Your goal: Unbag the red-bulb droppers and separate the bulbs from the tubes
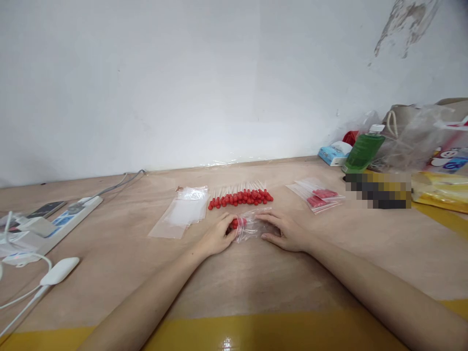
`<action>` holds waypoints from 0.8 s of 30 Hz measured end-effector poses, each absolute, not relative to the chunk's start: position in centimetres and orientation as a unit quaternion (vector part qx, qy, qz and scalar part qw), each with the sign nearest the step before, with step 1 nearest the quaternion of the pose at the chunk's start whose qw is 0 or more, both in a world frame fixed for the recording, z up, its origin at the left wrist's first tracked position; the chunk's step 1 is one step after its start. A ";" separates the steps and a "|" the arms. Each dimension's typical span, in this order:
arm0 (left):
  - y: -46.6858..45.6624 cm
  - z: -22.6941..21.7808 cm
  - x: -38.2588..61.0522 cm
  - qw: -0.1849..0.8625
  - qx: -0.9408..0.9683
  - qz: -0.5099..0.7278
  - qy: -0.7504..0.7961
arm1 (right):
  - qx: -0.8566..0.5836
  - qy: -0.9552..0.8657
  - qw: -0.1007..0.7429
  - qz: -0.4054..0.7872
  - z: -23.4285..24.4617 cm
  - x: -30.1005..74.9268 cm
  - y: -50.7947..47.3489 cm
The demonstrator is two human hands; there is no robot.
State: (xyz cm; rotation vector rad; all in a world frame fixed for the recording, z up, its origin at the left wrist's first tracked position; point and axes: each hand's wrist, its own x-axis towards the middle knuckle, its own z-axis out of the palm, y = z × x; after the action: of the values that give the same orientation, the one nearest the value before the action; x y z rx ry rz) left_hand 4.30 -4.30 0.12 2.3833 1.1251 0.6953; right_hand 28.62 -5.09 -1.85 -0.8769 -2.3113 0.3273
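Clear zip bag [255, 230] lies on the wooden tabletop [226, 275], centred before the person, between the two hands. Left hand [221, 235]: thumb and fingers closed on the bag's left end, where a small cluster of red heads [238, 223] shows. The grip probably keeps cluster and film together. Right hand [284, 232]: fingers and thumb parted in a loose C about the bag's right end, fingertips at the film; likely steadying the slack plastic rather than squeezing it. Whether the fingertips press on it, cannot tell. Both forearms come in low, which would suit light, slippery film.

Just beyond the bag, a row of red-headed sticks [240, 197]: heads toward the person, pale tapering shafts toward the wall. Laid so, presumably, the heads are easy to take up. Flat clear bags [183, 212] overlap in a loose pile on the left, within reach; bags with red contents [321, 196] lie apart on the right, perhaps to keep the two sorts from mixing.

Look of the bag in hand: transparent, crumpled, bright with glare along its creases. Red heads rounded, strongly coloured; shafts inside not distinguishable.
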 end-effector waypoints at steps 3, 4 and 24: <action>-4.1 -0.5 3.9 0.288 0.812 0.294 0.413 | -0.339 -0.881 0.306 0.127 -2.0 28.7 -5.0; -4.0 -0.7 3.8 0.309 0.798 0.310 0.413 | -0.339 -0.881 0.305 0.127 -2.0 28.7 -5.0; -2.4 9.8 -6.3 0.131 0.728 0.442 0.508 | -0.358 -0.883 0.283 0.111 -1.8 28.7 -5.2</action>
State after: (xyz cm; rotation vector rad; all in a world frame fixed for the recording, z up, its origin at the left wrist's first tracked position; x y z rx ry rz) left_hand -6.33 -2.40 9.85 2.1136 1.4747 1.2848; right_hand 28.75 -5.17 -1.82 -0.9590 -2.3633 0.2965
